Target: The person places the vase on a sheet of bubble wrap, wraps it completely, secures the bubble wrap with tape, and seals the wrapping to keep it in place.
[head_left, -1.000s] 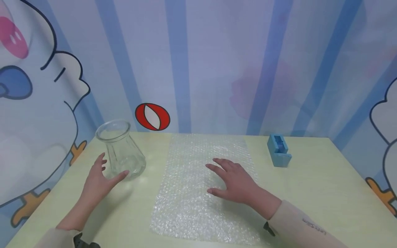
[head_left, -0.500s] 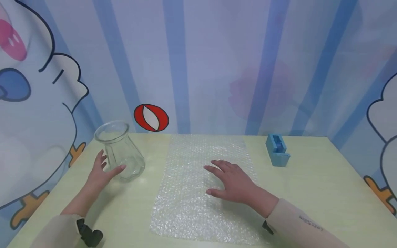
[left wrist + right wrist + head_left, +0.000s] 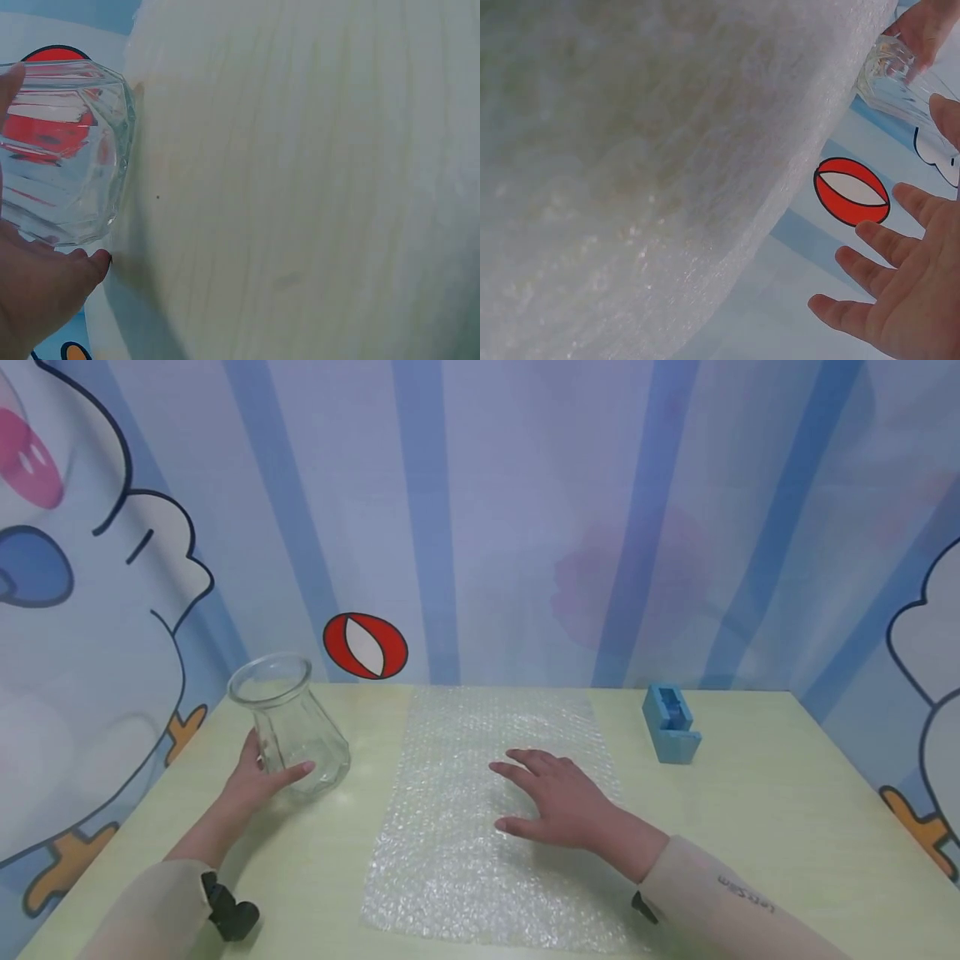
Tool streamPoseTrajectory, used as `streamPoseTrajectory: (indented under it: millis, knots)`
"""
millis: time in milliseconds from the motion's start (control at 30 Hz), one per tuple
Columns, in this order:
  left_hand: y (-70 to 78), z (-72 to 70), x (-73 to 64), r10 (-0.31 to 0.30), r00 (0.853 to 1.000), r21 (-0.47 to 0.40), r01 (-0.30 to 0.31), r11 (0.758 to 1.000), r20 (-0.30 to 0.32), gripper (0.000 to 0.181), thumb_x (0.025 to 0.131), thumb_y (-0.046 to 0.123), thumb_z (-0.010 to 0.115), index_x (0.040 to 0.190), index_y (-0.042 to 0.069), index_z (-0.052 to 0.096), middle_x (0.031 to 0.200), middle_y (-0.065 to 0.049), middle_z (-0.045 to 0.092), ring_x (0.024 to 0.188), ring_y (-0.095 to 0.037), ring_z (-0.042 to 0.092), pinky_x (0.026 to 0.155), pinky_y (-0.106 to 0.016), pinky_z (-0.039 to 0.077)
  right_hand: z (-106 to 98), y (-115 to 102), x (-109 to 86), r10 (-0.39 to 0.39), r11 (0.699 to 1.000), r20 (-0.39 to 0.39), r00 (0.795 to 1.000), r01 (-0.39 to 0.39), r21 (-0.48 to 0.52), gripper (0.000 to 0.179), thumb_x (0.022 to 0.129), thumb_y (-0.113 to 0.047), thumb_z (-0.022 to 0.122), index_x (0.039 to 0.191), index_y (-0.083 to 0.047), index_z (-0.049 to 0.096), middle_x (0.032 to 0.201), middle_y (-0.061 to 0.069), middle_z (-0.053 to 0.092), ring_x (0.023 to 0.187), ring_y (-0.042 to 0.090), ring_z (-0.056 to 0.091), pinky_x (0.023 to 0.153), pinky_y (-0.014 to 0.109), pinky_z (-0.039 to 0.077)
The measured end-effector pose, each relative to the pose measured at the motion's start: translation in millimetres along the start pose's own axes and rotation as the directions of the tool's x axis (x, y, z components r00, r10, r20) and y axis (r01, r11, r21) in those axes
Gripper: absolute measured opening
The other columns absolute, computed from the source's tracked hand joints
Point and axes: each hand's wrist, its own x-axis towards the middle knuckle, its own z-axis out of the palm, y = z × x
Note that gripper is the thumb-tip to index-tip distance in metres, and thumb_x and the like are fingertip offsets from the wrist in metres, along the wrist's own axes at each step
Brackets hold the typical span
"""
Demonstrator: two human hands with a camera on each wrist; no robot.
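A clear glass vase point(image 3: 306, 731) with a flared rim stands upright at the left of the table. My left hand point(image 3: 253, 787) is round its lower body, thumb across the near side and fingers on the far left, partly hidden behind the glass. In the left wrist view the vase's faceted base point(image 3: 67, 157) sits between thumb and fingers. A sheet of bubble wrap point(image 3: 442, 868) lies flat across the middle. Above it my right hand point(image 3: 562, 802) hovers with spread, relaxed fingers and holds nothing; the right wrist view shows the same spread fingers point(image 3: 874, 274).
A small blue tape dispenser point(image 3: 672, 727) stands at the back right of the pale yellow table point(image 3: 765, 793). Behind the table's far edge hangs a striped blue backdrop point(image 3: 510, 527) with cartoon figures.
My left hand has moved forward and right onto the vase, and its fingers now close round the glass. The right hand has barely shifted; the vase and bubble wrap stay in place.
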Motion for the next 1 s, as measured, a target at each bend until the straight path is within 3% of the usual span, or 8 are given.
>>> streamPoseTrajectory:
  millis: [133, 433, 700, 1000]
  knots:
    - [0.4, 1.3, 1.4, -0.015, 1.000, 0.000, 0.015, 1.000, 0.003, 0.117, 0.096, 0.036, 0.068, 0.160, 0.015, -0.027, 0.169, -0.024, -0.019, 0.157, -0.051, -0.008, 0.126, -0.068, 0.006, -0.3, 0.7, 0.1, 0.005, 1.000, 0.003, 1.000, -0.005, -0.009, 0.069, 0.096, -0.049, 0.065, 0.153, -0.014, 0.047, 0.158, 0.019, 0.046, 0.144, 0.042, 0.047, 0.110, 0.067, 0.043]
    - [-1.5, 3.5, 5.1, 0.014, 1.000, -0.009, -0.014, 1.000, -0.008, 0.119, 0.094, 0.033, 0.071, 0.160, 0.017, -0.027, 0.170, -0.021, -0.020, 0.158, -0.049, -0.011, 0.127, -0.068, 0.004, 1.5, 3.7, 0.1, 0.020, 1.000, 0.012, 1.000, -0.020, -0.001, 0.070, 0.096, -0.049, 0.065, 0.153, -0.015, 0.047, 0.159, 0.019, 0.045, 0.145, 0.042, 0.046, 0.110, 0.067, 0.042]
    - [-0.8, 4.7, 6.7, -0.027, 0.999, 0.017, 0.028, 0.999, -0.020, 0.116, 0.094, 0.034, 0.070, 0.161, 0.004, -0.020, 0.170, -0.029, -0.006, 0.158, -0.051, -0.001, 0.128, -0.065, 0.009, 2.7, 4.3, -1.4, 0.031, 1.000, 0.014, 0.999, -0.031, 0.005, 0.069, 0.096, -0.049, 0.066, 0.153, -0.015, 0.047, 0.158, 0.019, 0.046, 0.144, 0.042, 0.046, 0.110, 0.068, 0.042]
    - [1.7, 10.1, 5.4, -0.029, 0.996, 0.041, 0.033, 0.999, -0.080, 0.113, 0.095, 0.034, 0.070, 0.160, -0.001, -0.015, 0.169, -0.033, -0.001, 0.157, -0.052, 0.005, 0.127, -0.065, 0.013, 0.5, 8.0, -4.4, 0.069, 0.997, 0.023, 0.997, -0.069, -0.022, 0.070, 0.095, -0.049, 0.067, 0.153, -0.016, 0.047, 0.159, 0.017, 0.045, 0.145, 0.040, 0.046, 0.112, 0.066, 0.042]
